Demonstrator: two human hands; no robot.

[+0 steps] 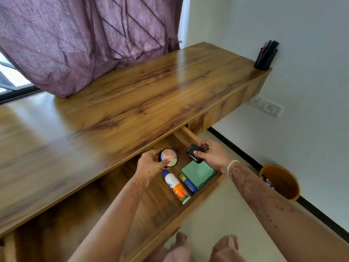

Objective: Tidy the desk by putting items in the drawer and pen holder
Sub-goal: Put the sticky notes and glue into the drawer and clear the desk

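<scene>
1. The drawer (207,190) stands pulled out from under the wooden desk (132,103), and both hands are over its far end.
2. The left hand (149,164) grasps a round makeup compact (168,157) with coloured wedges, thumb on its near edge and fingers curled round its far side. The compact is above the drawer's floor, close to where the drawer meets the desk edge.
3. The right hand (213,155) pinches a small black case (194,153), thumb on top and fingers curled beneath. The case is held tilted over the drawer's far right corner, just above a green pad.
4. The green pad (198,173) lies flat inside the drawer against its right end.
5. A small blue and yellow stick (188,184) lies in the drawer, touching the pad's near left side.
6. A white and orange bottle (176,187) lies on its side in the drawer, just left of the stick, its blue cap pointing toward the desk.
7. The black pen holder (265,57), with pens in it, stands well beyond the drawer, on the desk's far right corner by the wall.
8. An orange bin (283,184) sits on the floor to the right of the drawer, well apart from it.
</scene>
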